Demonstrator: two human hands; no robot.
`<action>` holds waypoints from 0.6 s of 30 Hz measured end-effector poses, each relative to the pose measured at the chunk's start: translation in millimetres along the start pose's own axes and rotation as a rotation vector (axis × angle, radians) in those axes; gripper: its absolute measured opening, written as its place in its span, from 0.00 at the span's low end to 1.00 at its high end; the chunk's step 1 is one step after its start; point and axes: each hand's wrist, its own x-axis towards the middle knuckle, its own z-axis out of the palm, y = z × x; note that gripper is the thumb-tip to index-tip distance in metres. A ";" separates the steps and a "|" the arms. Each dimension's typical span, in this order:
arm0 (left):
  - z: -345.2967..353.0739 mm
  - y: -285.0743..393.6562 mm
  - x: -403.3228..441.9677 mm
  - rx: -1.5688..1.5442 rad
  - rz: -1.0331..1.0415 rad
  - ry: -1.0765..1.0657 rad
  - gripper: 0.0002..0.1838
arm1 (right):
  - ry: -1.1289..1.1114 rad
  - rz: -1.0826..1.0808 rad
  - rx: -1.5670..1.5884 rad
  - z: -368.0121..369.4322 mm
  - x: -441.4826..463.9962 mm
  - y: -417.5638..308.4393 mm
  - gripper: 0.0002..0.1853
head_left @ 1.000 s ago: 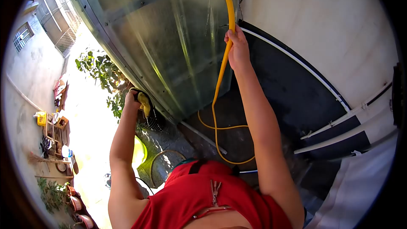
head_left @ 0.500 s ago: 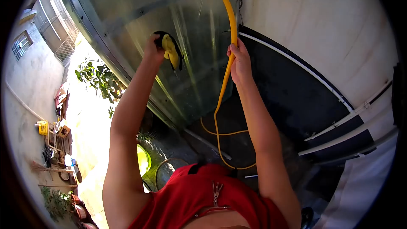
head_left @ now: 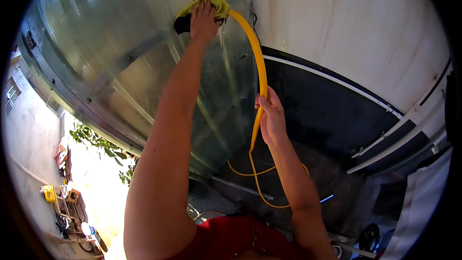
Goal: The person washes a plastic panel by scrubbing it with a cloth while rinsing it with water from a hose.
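My left hand point(head_left: 204, 23) is stretched up against a translucent ribbed panel point(head_left: 159, 24), holding a yellow and black cloth point(head_left: 219, 5) pressed to its surface. The fingers lie extended over the cloth, which bunches around them. Lower and to the right, my right hand point(head_left: 272, 110) is closed around a yellow hose point(head_left: 260, 62). From that grip the hose arches upward, and its tip meets the edge of the cloth, where the opening is hidden. Below the grip the hose hangs down and loops on the dark floor.
A black lower wall point(head_left: 313, 96) with white pipes point(head_left: 332, 79) stands on the right, under a pale sheet point(head_left: 346, 14). A metal frame edge point(head_left: 89, 101) borders the panel. Outside on the left are a leafy plant point(head_left: 98, 142) and a cluttered shelf point(head_left: 65, 207).
My left hand has moved up and right, from holding the cloth off the panel to pressing it flat. The view has shifted; the hose tip now touches the cloth. My right hand keeps its grip.
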 end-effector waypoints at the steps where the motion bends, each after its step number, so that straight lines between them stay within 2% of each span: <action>1: 14.9 6.1 -15.1 0.030 0.065 -0.065 0.26 | -0.001 -0.002 0.002 -2.5 -0.4 5.2 0.23; 5: 97.2 21.8 -109.5 0.157 0.300 -0.349 0.28 | 0.015 0.032 -0.001 -8.3 -6.3 19.5 0.23; 7: 123.5 22.2 -151.9 0.164 0.376 -0.415 0.31 | 0.022 0.044 -0.006 -10.3 -9.6 22.8 0.23; 10: 101.7 18.8 -159.7 0.378 0.455 -0.414 0.34 | 0.007 0.050 -0.016 -11.0 -19.3 24.0 0.23; 13: 65.4 9.1 -124.2 0.319 0.429 -0.354 0.35 | -0.008 0.040 -0.018 -5.3 -23.8 18.3 0.23; 14: 68.8 1.3 -100.7 0.271 0.376 -0.301 0.38 | -0.013 0.043 -0.020 -2.9 -24.8 15.4 0.22; 16: 39.4 -20.2 -58.4 0.202 0.292 -0.056 0.31 | -0.027 0.041 -0.027 -1.5 -28.7 14.4 0.22; 18: 13.6 -44.0 -19.1 0.214 0.205 0.304 0.27 | -0.012 0.061 -0.007 2.2 -35.4 13.1 0.23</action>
